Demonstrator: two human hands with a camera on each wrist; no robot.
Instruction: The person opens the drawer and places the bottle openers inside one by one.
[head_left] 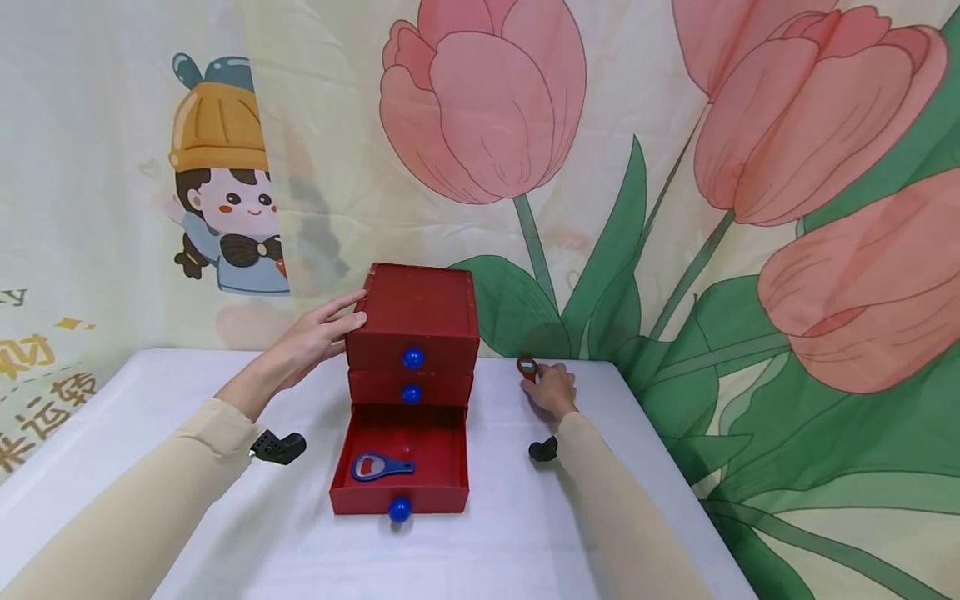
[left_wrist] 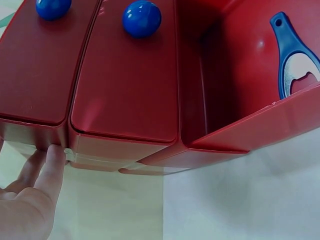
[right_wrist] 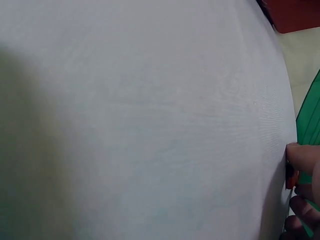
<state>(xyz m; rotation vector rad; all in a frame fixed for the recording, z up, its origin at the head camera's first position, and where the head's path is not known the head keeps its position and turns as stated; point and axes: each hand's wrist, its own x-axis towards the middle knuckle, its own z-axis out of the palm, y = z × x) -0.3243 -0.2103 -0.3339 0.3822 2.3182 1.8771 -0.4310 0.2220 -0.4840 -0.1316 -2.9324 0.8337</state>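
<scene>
A red drawer cabinet [head_left: 423, 300] with blue round knobs stands on the table, its bottom drawer [head_left: 442, 498] pulled out. Inside that drawer lies a blue bottle opener [head_left: 381, 467] with a metal insert, also visible in the left wrist view. My left hand [head_left: 318, 337] rests its straight fingers against the cabinet's left side near the top. Right of the cabinet, by the table's far edge, my right hand [head_left: 553, 390] pinches a red bottle opener [head_left: 527, 367] between thumb and fingers. Most of its handle is hidden by the hand.
A white cloth covers the table [head_left: 510, 533]. Behind its far edge hangs a printed curtain [head_left: 330, 150] with tulips and a cartoon figure. Black wrist-mounted pieces stick out beside both sleeves. The open drawer juts toward the front.
</scene>
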